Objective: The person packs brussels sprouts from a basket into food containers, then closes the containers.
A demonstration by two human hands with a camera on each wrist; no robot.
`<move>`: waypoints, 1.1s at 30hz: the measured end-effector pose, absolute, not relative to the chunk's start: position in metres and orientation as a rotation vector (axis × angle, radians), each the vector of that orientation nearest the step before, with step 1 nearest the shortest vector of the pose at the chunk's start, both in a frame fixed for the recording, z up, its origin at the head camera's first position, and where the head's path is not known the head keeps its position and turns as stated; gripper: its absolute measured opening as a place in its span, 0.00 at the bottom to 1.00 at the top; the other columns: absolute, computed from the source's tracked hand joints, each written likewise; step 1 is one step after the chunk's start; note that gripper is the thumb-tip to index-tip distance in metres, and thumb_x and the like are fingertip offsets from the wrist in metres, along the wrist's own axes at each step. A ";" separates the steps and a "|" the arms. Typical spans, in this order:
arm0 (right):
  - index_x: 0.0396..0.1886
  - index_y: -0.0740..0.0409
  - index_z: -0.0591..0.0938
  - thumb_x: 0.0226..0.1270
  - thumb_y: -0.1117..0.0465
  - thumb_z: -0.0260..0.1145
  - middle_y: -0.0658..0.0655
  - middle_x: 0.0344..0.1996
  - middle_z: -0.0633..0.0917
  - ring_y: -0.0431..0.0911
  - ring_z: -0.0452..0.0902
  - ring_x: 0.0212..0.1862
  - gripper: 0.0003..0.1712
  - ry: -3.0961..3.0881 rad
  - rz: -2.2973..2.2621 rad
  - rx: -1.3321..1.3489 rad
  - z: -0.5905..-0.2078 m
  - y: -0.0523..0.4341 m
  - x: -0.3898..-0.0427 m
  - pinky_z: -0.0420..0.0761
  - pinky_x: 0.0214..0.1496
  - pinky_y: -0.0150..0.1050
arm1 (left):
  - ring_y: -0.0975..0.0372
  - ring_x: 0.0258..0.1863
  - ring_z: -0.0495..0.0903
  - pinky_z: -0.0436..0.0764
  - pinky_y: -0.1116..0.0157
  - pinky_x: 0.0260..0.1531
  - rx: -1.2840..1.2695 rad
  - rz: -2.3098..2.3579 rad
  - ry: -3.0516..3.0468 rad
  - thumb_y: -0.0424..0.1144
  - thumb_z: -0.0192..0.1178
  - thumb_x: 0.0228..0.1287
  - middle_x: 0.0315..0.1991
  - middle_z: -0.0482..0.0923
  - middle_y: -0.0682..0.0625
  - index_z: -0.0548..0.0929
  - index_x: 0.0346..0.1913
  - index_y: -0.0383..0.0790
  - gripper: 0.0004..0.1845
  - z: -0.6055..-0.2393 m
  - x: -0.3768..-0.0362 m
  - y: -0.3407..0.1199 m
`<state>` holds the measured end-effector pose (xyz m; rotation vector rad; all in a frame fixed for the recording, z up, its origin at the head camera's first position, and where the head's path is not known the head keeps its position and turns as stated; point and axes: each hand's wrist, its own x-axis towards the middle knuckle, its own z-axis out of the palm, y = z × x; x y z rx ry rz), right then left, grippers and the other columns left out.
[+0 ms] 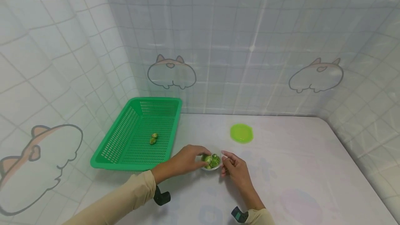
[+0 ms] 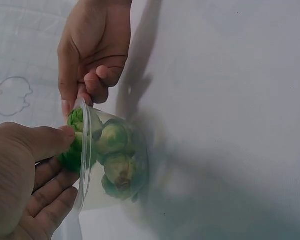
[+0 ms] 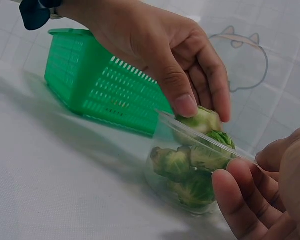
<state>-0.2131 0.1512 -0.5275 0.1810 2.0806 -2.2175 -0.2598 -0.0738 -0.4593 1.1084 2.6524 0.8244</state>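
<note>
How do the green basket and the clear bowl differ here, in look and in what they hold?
The green basket is opaque, rectangular and slotted; the clear bowl is see-through and round. The green basket holds two Brussels sprouts and nobody touches it; the clear bowl holds several, and the left hand pinches a sprout at its top while the right hand grips its rim. Both sit on the white table.

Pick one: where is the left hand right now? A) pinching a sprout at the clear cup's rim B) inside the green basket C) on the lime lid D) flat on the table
A: the left hand pinches a Brussels sprout at the rim of the clear plastic cup, which the right hand steadies.
</note>
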 end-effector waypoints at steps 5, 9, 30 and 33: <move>0.65 0.62 0.79 0.75 0.60 0.63 0.65 0.32 0.84 0.45 0.80 0.24 0.22 2.064 -2.221 0.181 -0.526 0.152 -0.212 0.86 0.29 0.38 | 0.63 0.49 0.83 0.82 0.64 0.51 1.127 0.836 2.664 0.42 0.71 0.65 0.51 0.86 0.53 0.85 0.56 0.42 0.19 -0.460 -0.260 -0.076; 0.65 0.61 0.79 0.76 0.60 0.63 0.65 0.31 0.84 0.45 0.80 0.24 0.21 2.060 -2.222 0.189 -0.525 0.151 -0.212 0.86 0.29 0.38 | 0.63 0.47 0.84 0.83 0.64 0.49 1.144 0.850 2.677 0.43 0.71 0.64 0.50 0.87 0.52 0.85 0.55 0.42 0.18 -0.458 -0.259 -0.077; 0.64 0.63 0.79 0.76 0.60 0.62 0.61 0.29 0.85 0.44 0.81 0.24 0.21 2.113 -2.194 0.169 -0.527 0.151 -0.212 0.87 0.31 0.37 | 0.63 0.52 0.84 0.84 0.62 0.53 1.128 0.965 2.842 0.40 0.70 0.66 0.51 0.86 0.55 0.86 0.54 0.45 0.15 -0.439 -0.275 -0.100; 0.64 0.62 0.79 0.76 0.61 0.63 0.62 0.30 0.85 0.44 0.81 0.24 0.21 2.099 -2.196 0.193 -0.527 0.151 -0.213 0.86 0.30 0.36 | 0.60 0.53 0.84 0.84 0.60 0.53 1.101 1.072 2.818 0.38 0.70 0.66 0.51 0.86 0.52 0.86 0.53 0.43 0.14 -0.432 -0.280 -0.110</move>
